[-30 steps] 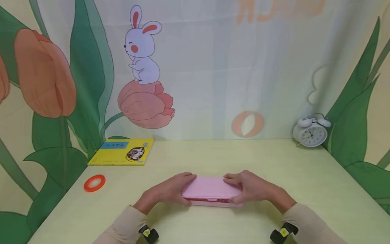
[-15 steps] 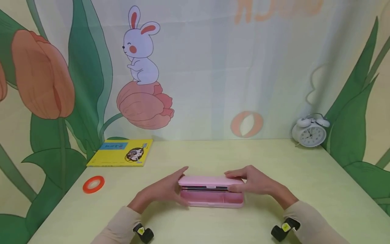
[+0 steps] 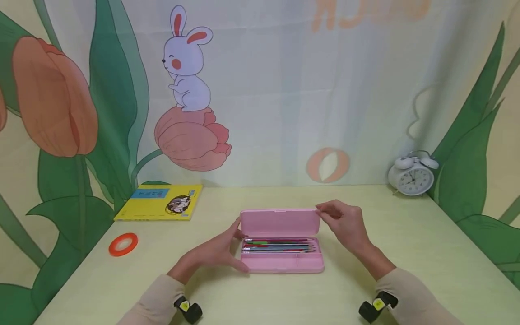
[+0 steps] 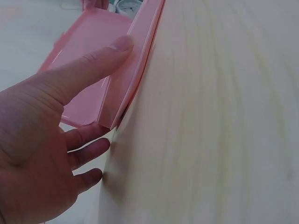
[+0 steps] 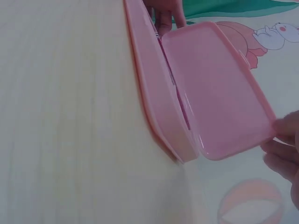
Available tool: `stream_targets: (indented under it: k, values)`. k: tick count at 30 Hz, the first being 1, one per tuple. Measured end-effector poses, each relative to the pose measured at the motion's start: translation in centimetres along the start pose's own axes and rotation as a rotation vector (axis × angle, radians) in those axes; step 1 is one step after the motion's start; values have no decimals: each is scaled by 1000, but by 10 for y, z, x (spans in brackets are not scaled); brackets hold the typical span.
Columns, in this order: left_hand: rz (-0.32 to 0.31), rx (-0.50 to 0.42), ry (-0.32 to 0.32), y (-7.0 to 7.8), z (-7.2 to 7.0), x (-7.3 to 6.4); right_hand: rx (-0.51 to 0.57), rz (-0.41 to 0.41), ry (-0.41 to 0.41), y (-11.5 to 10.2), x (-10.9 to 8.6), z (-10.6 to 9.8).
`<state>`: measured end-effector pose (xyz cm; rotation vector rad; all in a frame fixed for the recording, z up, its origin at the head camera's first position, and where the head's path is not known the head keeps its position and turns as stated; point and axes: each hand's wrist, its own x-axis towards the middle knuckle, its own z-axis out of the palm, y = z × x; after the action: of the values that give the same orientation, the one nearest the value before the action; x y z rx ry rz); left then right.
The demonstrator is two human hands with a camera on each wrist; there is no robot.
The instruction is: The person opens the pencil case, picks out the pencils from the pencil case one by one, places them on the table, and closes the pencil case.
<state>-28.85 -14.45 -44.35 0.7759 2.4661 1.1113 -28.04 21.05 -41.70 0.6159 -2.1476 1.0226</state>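
Note:
A pink pencil case [image 3: 280, 264] lies on the table with its lid [image 3: 280, 223] raised at the back. Inside, several pencils [image 3: 280, 248] lie side by side in the rear compartment; the front part is divided near the right. My left hand [image 3: 217, 248] holds the case's left end, thumb at the front corner and fingers toward the back. In the left wrist view the thumb [image 4: 93, 67] rests along the case's side wall. My right hand [image 3: 347, 223] pinches the lid's upper right corner between thumb and fingers, which also shows in the right wrist view [image 5: 285, 142].
A roll of orange tape [image 3: 123, 244] lies on the left side of the table [image 3: 227, 298]. Behind it is a yellow book [image 3: 154, 210]. A white alarm clock [image 3: 413, 178] stands at the back right, before a printed curtain [image 3: 276, 113].
The pencil case has gone from nearly closed to open, its lid swung up and back by my right hand, which rose with it. The pencils have come into view. My left hand stays at the left end.

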Motion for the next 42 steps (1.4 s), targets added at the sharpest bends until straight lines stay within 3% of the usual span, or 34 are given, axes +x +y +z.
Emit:
stream_targets:
  k: [3,5,10,15,22,31,37,42]
  values:
    - [-16,-6,9,2,-1,-1,-93,-46,6,0,0,2]
    - [-24,-13,14,3,-1,-1,-155,-20,-45,1,0,3]
    - [-27,-23,15,3,0,0,-269,130,-290,3,-5,3]
    - [-5,-13,-6,4,-1,1,-306,207,-535,-2,-9,2]
    - [0,11,-18,4,-1,1,-281,260,-745,-3,-15,-1]
    - [0,22,6,2,2,1,-274,210,-875,3,-19,-3]
    - [-26,59,-26,3,2,1,-277,211,-900,6,-21,-1]
    - [-2,95,-62,4,0,-1,-277,202,-898,8,-23,0]
